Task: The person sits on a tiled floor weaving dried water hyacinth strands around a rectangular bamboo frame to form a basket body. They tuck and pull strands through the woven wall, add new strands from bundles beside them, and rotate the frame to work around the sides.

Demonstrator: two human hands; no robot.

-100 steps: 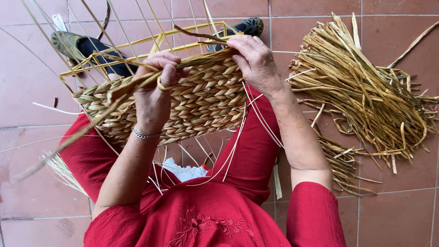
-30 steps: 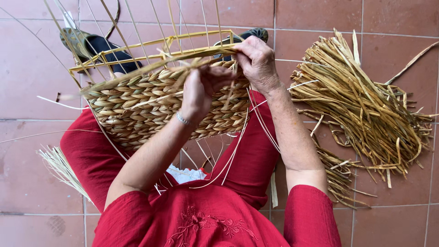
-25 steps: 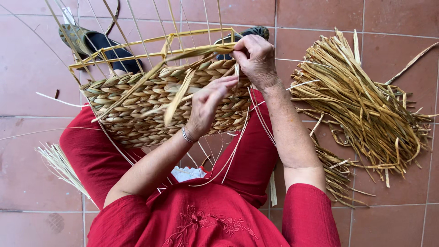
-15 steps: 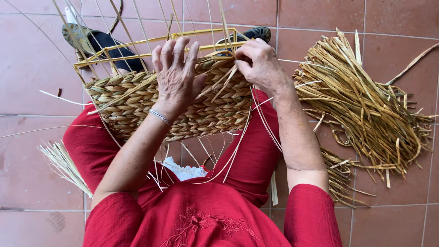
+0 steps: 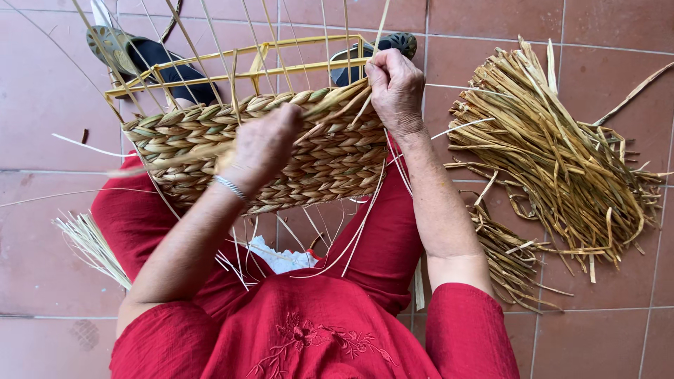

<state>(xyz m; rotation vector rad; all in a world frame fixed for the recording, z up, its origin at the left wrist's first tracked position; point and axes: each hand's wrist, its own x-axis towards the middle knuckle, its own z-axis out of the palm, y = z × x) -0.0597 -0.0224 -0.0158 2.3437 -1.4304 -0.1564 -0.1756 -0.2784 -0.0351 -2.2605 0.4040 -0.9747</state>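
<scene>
The basket (image 5: 267,158) rests on the person's lap, braided rush wound over a thin yellow frame (image 5: 281,60) with pale stakes rising from it. Half a second ago the left hand (image 5: 260,144) lay spread flat on the weave; now it is curled against the wall, apparently closed on a strand, though blurred. The right hand (image 5: 394,90) stays pinched on the strand at the top edge. So another pass of weaving is under way. A heap of dry, flat rushes (image 5: 562,161) lies on the tiled floor (image 5: 42,112) to the right.

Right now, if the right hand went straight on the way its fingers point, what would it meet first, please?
Probably the yellow frame just past the right hand, then the shoe beyond; depth is unclear.
</scene>
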